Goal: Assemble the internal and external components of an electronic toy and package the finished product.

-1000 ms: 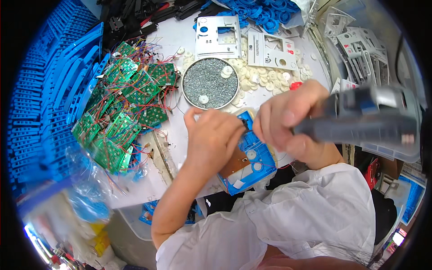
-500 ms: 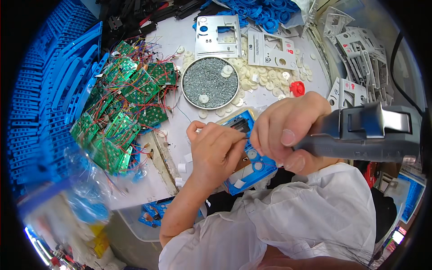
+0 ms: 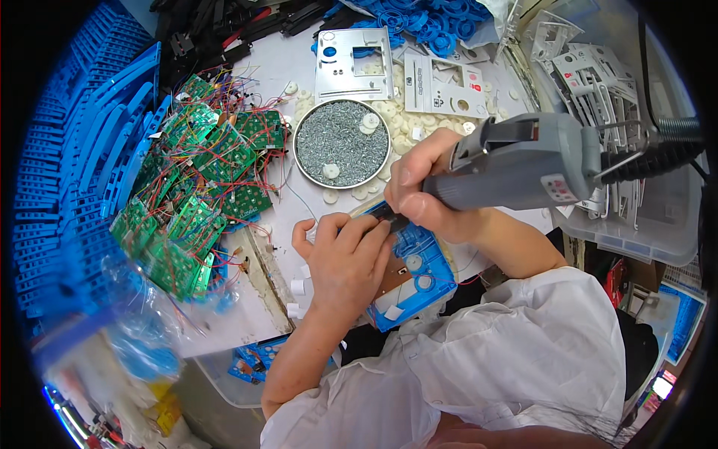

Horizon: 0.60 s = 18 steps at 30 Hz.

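One blue case (image 3: 443, 286) lies open at the table's (image 3: 523, 84) near edge, maybe for easy reach. The left hand (image 3: 344, 258) touches a black part (image 3: 398, 222) inside it, perhaps to keep it still; whether it pinches, nobody can tell. The right hand (image 3: 426, 183) grips a gray power tool (image 3: 516, 168), likely to aim it. Just beyond sits a round pan (image 3: 295, 150) of screws (image 3: 340, 138), probably kept handy.

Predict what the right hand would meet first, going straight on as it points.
The right hand would likely meet the black oblong part inside the blue rectangular plastic casing; depth is unclear.
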{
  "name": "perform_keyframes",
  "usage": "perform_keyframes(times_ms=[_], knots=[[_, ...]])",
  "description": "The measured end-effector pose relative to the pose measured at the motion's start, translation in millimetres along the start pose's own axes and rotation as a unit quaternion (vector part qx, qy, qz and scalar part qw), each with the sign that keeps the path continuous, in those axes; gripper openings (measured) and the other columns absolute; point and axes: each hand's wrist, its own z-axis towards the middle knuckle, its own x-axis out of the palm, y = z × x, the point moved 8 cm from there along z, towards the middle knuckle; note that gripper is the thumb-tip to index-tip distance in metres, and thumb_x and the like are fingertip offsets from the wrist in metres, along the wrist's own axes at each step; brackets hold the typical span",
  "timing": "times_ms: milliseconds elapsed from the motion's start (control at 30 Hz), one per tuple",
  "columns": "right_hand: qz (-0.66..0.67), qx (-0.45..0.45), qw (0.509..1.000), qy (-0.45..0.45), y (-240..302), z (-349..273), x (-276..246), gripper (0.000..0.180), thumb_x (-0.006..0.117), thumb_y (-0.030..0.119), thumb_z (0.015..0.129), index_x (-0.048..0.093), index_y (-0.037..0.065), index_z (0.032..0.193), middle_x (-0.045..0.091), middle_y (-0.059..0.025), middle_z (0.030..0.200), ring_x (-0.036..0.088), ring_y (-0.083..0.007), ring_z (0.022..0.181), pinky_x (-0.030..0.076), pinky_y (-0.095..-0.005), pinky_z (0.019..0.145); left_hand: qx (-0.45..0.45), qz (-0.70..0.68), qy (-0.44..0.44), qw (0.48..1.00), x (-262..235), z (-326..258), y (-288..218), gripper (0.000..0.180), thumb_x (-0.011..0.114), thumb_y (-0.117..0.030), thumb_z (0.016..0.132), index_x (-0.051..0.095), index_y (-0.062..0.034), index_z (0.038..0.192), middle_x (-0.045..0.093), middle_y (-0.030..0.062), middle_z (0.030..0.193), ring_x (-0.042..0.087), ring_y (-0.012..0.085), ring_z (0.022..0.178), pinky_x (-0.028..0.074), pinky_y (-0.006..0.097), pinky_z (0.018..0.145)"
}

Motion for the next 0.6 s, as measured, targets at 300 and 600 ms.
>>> perform_keyframes(times_ms=[300,600], knots=[[-0.124,-0.017,0.988,0.088,-11.1,-4.5,7.0,0.026,0.069,0.004,0.096,0.044,0.007,0.099,0.056,-0.0066,0.075,0.056,-0.0166,0.067,0.051,-0.0348,0.066,0.005,-0.009,-0.002,1.0,1.9,-5.1,0.3,0.02,0.08,-0.019,0.08,0.075,-0.014,0.099,0.068,-0.006,0.104,0.059,0.0183,0.096,0.03,0.052,0.098],[0.08,-0.1,0.992,-0.021,32.7,3.8,-24.6,0.051,0.077,0.004,0.089,0.052,0.002,0.133,0.064,-0.0025,0.09,0.058,-0.008,0.081,0.047,-0.0235,0.072,-0.042,-0.084,0.047,0.994,-15.8,-37.4,-6.8,0.038,0.087,-0.027,0.071,0.071,-0.0143,0.103,0.065,0.0045,0.112,0.059,0.0263,0.103,0.031,0.052,0.097]])
